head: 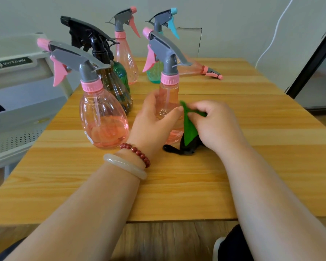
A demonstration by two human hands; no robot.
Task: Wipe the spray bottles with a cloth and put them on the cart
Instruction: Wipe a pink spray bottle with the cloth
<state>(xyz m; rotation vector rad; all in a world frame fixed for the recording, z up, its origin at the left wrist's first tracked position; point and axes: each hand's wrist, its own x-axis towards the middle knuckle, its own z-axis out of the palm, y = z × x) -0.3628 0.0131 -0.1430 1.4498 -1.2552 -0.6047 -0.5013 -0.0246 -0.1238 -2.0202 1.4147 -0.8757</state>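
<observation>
Wiping step: left hand (152, 119) gripped the pink spray bottle (168, 91); right hand (215, 123) pinched the green cloth (189, 129) against it. Next likely needed rubbing round.

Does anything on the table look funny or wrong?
Yes. One pink spray bottle lies on its side at the far end of the table, its nozzle pointing right, while the other bottles stand upright. No spill shows around it.

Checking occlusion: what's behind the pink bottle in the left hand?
A teal bottle stands right behind it; a toppled pink bottle lies further right. The held pink bottle and its trigger head cover part of the teal body.
</observation>
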